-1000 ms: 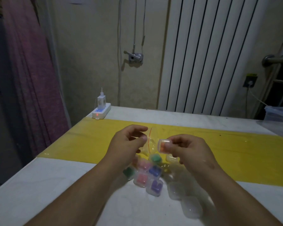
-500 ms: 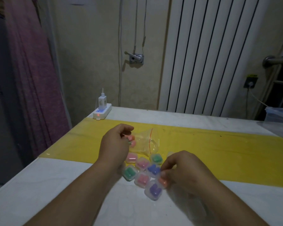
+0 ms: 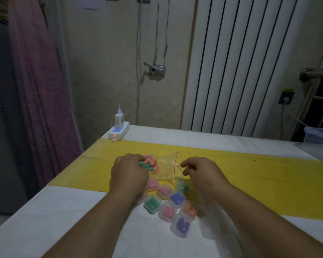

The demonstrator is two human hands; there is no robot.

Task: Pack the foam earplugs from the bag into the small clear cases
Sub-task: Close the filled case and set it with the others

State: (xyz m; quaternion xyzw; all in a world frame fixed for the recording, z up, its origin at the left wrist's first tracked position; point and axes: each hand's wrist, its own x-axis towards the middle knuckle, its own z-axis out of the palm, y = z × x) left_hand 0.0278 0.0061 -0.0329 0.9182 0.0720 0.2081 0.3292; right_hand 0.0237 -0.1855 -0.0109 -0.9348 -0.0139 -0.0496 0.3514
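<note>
A clear zip bag [image 3: 167, 168] with a red seal line lies on the yellow strip, with loose pink, orange and green foam earplugs [image 3: 150, 163] at its left end. My left hand [image 3: 129, 174] rests on that end, fingers curled over the earplugs. My right hand [image 3: 199, 172] hovers at the bag's right edge with fingers bent and apart, holding nothing. In front of the bag lie several small clear cases holding earplugs: green [image 3: 152, 202], pink [image 3: 168, 211], orange [image 3: 189, 210], purple [image 3: 182, 224], blue [image 3: 177, 198]. Empty clear cases [image 3: 208, 228] lie under my right forearm.
The white table [image 3: 63, 220] carries a yellow strip [image 3: 259, 179] across it. A white power strip with a charger [image 3: 118, 130] sits at the far left corner. A clear plastic box [image 3: 319, 135] stands at the far right. A radiator and wall are behind.
My right hand set the orange-filled case down among the filled cases and moved up to the bag's right edge. My left hand shifted onto the earplugs at the bag's left end.
</note>
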